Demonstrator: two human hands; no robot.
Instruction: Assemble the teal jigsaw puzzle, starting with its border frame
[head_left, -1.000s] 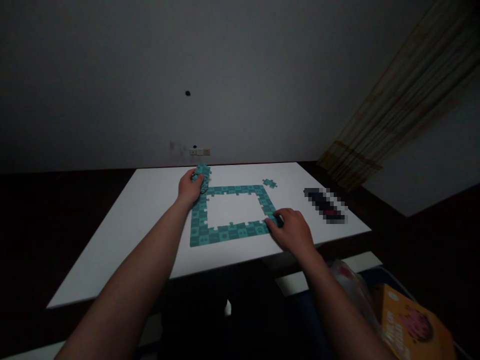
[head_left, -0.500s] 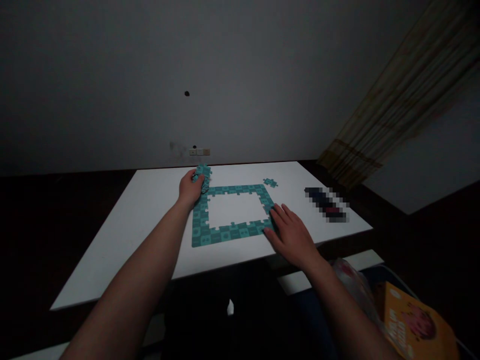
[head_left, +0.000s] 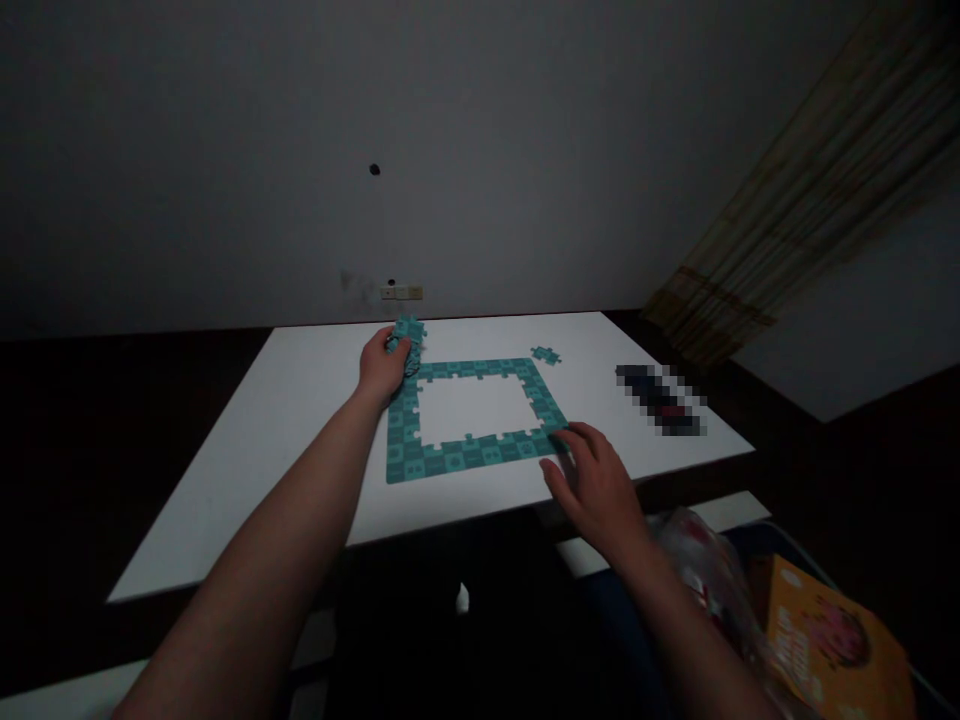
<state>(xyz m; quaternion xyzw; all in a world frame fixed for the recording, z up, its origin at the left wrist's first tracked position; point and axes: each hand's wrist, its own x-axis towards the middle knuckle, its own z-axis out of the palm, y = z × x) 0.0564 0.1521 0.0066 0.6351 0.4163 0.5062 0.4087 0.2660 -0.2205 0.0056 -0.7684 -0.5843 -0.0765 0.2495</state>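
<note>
A teal jigsaw border (head_left: 465,455) lies joined as a four-sided frame on the white table (head_left: 300,400), with bare tabletop inside it. My left hand (head_left: 382,362) is closed around a stack of teal puzzle pieces (head_left: 409,332) by the frame's far left corner. My right hand (head_left: 592,480) hovers at the near right corner, fingers apart and slightly curled, with nothing seen in it. Whether its fingertips touch the border I cannot tell. One loose puzzle piece (head_left: 546,355) rests beyond the far right corner.
A blurred dark object (head_left: 660,400) lies on the table's right side. Below the right edge are a clear plastic bag (head_left: 697,560) and a yellow box (head_left: 832,630). A wall with a socket strip (head_left: 402,293) stands behind, and a curtain (head_left: 750,240) hangs at the right.
My right hand has drawn back a little toward the near right corner, its fingers now more curled and off the right side. My left hand still holds the stack. The view has tilted slightly.
</note>
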